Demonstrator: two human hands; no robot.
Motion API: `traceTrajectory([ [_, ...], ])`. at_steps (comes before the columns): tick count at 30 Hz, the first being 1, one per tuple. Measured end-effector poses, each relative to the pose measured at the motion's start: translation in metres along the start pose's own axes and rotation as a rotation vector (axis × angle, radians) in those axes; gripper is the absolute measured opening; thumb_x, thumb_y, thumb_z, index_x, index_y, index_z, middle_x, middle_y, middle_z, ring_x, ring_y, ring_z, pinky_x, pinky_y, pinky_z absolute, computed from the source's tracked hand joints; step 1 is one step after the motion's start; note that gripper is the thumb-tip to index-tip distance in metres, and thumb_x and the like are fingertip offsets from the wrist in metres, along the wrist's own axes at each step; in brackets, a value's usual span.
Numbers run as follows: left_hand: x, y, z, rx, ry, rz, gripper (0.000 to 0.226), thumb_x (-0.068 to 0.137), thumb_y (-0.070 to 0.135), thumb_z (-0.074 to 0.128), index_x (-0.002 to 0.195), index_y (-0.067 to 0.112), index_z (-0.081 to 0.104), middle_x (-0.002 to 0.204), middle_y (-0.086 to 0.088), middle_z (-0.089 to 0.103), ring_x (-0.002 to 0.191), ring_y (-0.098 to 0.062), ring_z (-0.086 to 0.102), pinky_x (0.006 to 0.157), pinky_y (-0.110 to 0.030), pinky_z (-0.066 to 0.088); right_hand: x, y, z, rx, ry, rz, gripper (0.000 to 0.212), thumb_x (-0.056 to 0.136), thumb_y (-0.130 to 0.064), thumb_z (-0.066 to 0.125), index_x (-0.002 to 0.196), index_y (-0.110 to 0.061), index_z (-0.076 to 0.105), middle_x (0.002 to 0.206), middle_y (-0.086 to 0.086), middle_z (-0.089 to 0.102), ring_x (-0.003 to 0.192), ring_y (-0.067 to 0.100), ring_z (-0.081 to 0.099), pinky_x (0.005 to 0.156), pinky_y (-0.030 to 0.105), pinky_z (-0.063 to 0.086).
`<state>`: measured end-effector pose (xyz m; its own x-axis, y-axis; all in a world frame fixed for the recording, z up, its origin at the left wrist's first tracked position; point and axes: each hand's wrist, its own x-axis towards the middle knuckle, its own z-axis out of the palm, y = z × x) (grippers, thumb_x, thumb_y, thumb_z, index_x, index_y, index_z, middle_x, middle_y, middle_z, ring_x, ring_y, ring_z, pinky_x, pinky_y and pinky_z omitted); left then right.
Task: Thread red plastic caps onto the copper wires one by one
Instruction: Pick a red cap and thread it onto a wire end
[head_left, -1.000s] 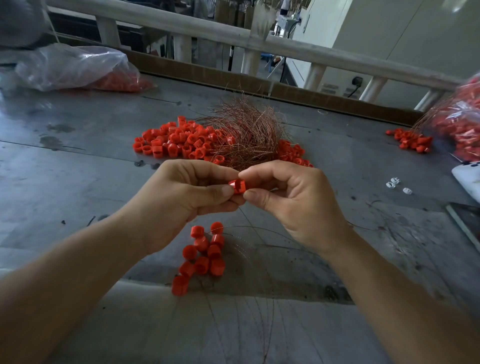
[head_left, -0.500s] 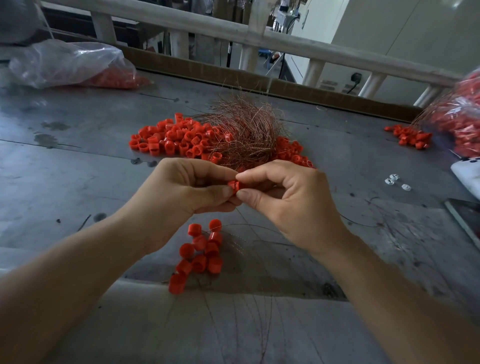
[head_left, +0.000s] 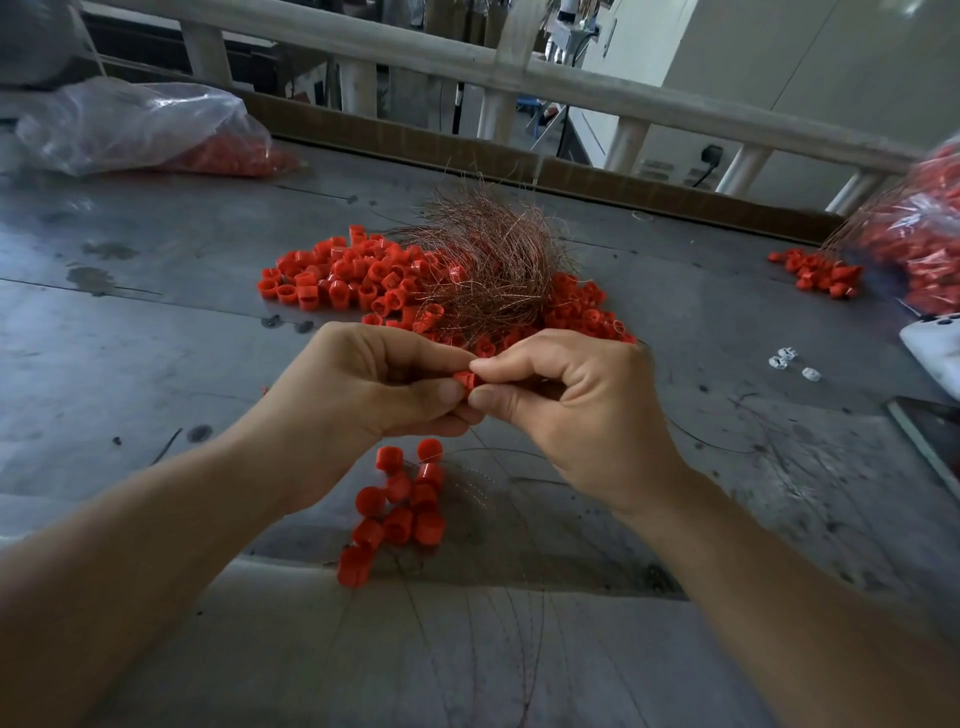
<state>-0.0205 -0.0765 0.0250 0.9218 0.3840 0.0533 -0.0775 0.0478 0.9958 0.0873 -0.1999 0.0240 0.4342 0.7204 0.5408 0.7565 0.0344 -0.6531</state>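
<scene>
A red plastic cap (head_left: 464, 378) is pinched between the fingertips of my left hand (head_left: 374, 395) and my right hand (head_left: 566, 410), held above the grey table (head_left: 156, 364). Whether a wire passes through it is hidden by the fingers. Behind my hands lies a tangled bundle of copper wires (head_left: 483, 260) on a large pile of loose red caps (head_left: 343, 275). Below my hands a cluster of red caps (head_left: 400, 509) rests on the table, with thin wires (head_left: 493, 649) trailing from it toward the near edge.
A clear plastic bag of red caps (head_left: 140, 130) lies at the back left, another bag (head_left: 919, 239) at the right edge beside a small heap of caps (head_left: 821, 270). Small white pieces (head_left: 789, 364) and a dark phone (head_left: 930, 436) lie to the right. A wooden railing (head_left: 467, 57) borders the far side.
My hands have closed slightly tighter round the cap, so less of it shows. The camera has shifted a little; the piles have not moved.
</scene>
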Motion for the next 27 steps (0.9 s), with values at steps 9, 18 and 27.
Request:
traceTrajectory([
  [9, -0.003, -0.002, -0.001, -0.036, -0.002, 0.006, 0.024, 0.056, 0.006, 0.061, 0.071, 0.017, 0.075, 0.07, -0.011, 0.072, 0.062, -0.017, 0.069, 0.056, -0.018, 0.053, -0.002, -0.005, 0.002, -0.079, 0.041, -0.095, 0.016, 0.065, -0.012, 0.073, 0.078, -0.002, 0.072, 0.073, 0.003, 0.068, 0.071, 0.01, 0.063, 0.065, 0.02, 0.052],
  [18, 0.0, 0.001, -0.005, -0.08, -0.063, 0.01, 0.037, 0.053, 0.012, 0.065, 0.09, 0.015, 0.069, 0.072, -0.011, 0.071, 0.066, -0.019, 0.07, 0.057, -0.021, 0.055, 0.003, -0.002, -0.005, 0.084, -0.014, -0.057, 0.022, 0.066, -0.015, 0.074, 0.087, -0.009, 0.07, 0.076, -0.008, 0.063, 0.074, 0.005, 0.063, 0.068, 0.015, 0.05],
  [27, -0.001, 0.001, -0.013, -0.135, -0.194, -0.037, 0.034, 0.057, 0.023, 0.083, 0.089, 0.022, 0.072, 0.076, -0.017, 0.07, 0.068, -0.025, 0.07, 0.057, -0.024, 0.055, 0.004, -0.003, -0.004, 0.084, -0.283, -0.002, 0.027, 0.078, -0.02, 0.062, 0.101, -0.009, 0.069, 0.084, -0.012, 0.05, 0.081, -0.002, 0.05, 0.073, 0.011, 0.041],
])
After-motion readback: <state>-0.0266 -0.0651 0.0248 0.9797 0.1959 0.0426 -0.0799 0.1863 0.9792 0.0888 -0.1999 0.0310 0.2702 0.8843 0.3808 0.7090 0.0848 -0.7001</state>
